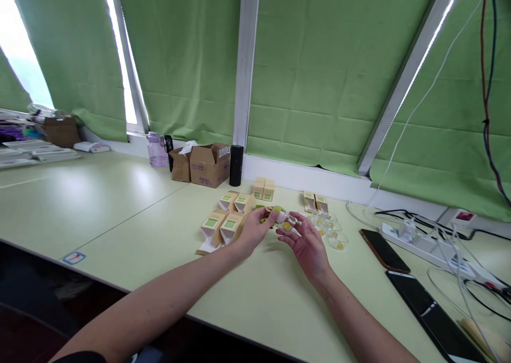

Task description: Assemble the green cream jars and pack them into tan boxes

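Note:
Both my hands meet over the pale green table [120, 214]. My left hand [255, 230] pinches a small green and yellow object [278, 212] with its fingertips. My right hand [305, 243] lies palm up beside it, its fingers curled under a small clear plastic piece [288, 223] with a yellow spot. Several small tan boxes with green labels [223, 227] stand just left of my left hand. A cluster of clear plastic shells with yellow centres [331, 230] lies just right of my right hand.
More small boxes [263, 189] and a pair of boxes [315, 202] stand behind. Brown cartons [207, 164], a black cylinder [236, 165] and a purple bottle [157, 149] line the back edge. Two phones [384, 250], a power strip [419, 240] and cables lie at the right.

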{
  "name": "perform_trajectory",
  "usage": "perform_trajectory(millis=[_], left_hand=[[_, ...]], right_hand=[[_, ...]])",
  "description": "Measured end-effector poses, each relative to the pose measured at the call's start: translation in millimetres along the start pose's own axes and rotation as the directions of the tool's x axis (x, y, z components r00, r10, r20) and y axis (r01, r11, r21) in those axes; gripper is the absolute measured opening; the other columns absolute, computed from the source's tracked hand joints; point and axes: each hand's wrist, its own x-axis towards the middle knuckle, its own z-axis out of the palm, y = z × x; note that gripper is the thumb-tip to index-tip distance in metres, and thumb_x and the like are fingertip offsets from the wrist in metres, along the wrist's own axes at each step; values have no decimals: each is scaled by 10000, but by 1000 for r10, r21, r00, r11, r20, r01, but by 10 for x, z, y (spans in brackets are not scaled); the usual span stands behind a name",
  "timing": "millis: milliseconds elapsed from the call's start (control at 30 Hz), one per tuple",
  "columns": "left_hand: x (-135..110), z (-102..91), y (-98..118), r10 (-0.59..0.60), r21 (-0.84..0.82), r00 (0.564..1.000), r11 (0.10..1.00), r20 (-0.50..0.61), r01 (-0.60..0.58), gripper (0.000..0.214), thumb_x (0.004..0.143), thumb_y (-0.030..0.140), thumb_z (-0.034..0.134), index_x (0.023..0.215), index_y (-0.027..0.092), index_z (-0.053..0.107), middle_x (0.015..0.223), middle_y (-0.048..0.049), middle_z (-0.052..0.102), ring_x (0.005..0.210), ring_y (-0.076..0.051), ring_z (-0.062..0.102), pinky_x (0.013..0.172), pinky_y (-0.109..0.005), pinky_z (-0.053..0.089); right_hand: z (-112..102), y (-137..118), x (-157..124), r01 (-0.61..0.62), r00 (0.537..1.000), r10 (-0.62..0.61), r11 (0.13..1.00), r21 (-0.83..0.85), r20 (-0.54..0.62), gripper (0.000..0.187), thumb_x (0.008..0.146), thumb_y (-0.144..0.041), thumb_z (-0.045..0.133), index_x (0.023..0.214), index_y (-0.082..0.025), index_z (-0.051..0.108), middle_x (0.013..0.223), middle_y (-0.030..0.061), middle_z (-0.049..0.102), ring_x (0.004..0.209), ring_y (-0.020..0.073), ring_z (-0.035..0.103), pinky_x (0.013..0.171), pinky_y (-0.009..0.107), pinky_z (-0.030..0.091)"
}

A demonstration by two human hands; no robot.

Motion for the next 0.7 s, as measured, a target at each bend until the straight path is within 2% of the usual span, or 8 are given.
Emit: perform_trajectory(millis=[167, 400, 700], left_hand=[[3, -4, 2, 44, 50, 999, 998, -5, -43, 648, 793, 756, 791, 1026, 153, 742, 1049, -108, 787, 967, -243, 710, 890, -349, 543], [7, 4, -11, 62, 90, 998, 994, -21, -60, 662, 802, 774, 765, 1049, 161, 738, 1008, -98, 776, 915, -230, 703, 827, -333, 552], [-7, 7, -30, 60, 66, 998, 996, 14, -61, 625, 808, 695, 814, 1105, 152, 727, 1081, -120, 772, 981, -248, 728, 851, -348, 607]], right_hand=[[8, 2, -7, 7, 1000, -7, 1000, 10, -3, 462, 876, -558, 826, 1209, -249, 737, 1135, 86, 805, 918, 289, 825, 825, 405, 654], [15, -16, -11, 19, 1000, -19, 1000, 9, -19, 456, 862, -537, 840, 1203, -253, 734, 1139, 77, 813, 897, 271, 823, 823, 397, 655], [31, -10, -18, 20, 1000, -21, 997, -77, -8, 503, 806, -468, 905, 1222, -266, 706, 1096, 62, 800, 892, 272, 821, 847, 433, 669]])
